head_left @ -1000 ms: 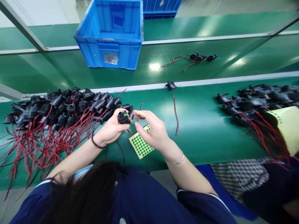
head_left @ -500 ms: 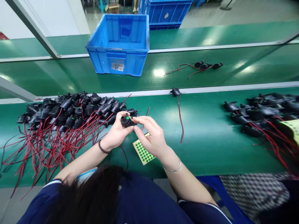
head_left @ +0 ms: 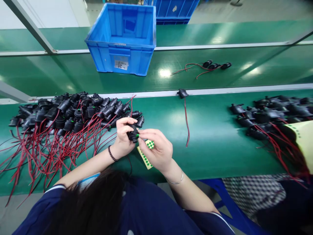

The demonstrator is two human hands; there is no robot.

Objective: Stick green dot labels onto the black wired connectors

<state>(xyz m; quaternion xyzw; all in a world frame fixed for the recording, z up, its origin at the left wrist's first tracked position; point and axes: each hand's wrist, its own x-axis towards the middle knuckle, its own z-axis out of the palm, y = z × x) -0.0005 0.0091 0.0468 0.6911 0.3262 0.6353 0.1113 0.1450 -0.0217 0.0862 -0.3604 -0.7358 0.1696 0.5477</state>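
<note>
Where benches run green, a blue crate

1. A heap of black plastic parts with red wires blocks the green bench's left end.
2. A second such heap crowds the right end.
3. Between them, only a lone black part trailing a red wire interrupts open bench.

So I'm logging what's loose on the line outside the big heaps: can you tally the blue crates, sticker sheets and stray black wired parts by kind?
Blue crates: 2, the farther one cut off by the frame edge
Green-dot sticker sheets: 2, one at the right edge
Stray black wired parts: 5, namely 3 on the far belt, 1 at the rail, 1 in the left hand
Total: 9
</note>
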